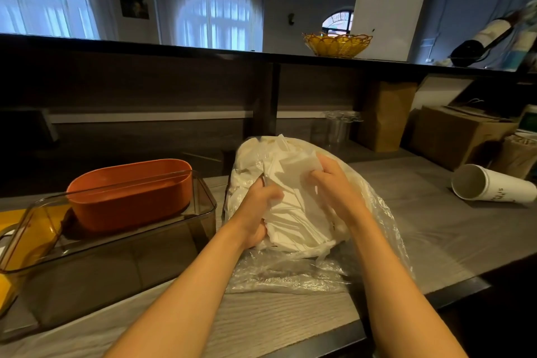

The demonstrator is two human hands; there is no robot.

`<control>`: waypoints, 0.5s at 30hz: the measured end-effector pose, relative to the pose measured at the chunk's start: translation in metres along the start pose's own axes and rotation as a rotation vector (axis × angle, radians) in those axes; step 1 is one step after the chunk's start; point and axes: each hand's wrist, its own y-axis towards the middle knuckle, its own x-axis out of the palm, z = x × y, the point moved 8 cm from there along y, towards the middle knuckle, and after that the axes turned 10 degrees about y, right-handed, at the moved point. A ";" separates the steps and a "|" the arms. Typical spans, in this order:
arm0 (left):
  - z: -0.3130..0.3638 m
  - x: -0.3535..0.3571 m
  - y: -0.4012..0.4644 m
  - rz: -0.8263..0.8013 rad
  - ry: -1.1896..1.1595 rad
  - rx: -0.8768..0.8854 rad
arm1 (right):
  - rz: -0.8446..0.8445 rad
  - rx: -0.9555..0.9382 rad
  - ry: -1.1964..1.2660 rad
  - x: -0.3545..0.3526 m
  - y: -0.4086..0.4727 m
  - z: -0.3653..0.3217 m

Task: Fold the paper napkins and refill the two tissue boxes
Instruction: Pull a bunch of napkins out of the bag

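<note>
Left hand [255, 212], right hand [334, 186]: both gripping white napkins [293, 212], crumpled, loosely stacked, inside clear plastic bag [319, 267] on counter [290, 320]. Left: 1 orange box [130, 195] in 1 clear box [87, 244]. Right: 1 paper cup [491, 183], tipped.

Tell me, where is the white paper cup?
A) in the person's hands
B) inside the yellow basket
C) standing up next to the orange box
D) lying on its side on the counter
D: the white paper cup lies tipped over on the counter, open mouth facing left, with both hands busy in the napkins.
</note>
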 end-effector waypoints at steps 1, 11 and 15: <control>0.001 0.000 -0.001 -0.003 0.016 0.001 | 0.012 -0.018 0.018 -0.001 0.001 -0.002; 0.004 0.003 -0.005 -0.042 0.068 0.023 | -0.038 0.021 -0.157 0.001 0.001 0.008; 0.005 0.005 -0.006 -0.076 0.058 0.043 | -0.067 0.023 -0.170 0.001 0.000 0.010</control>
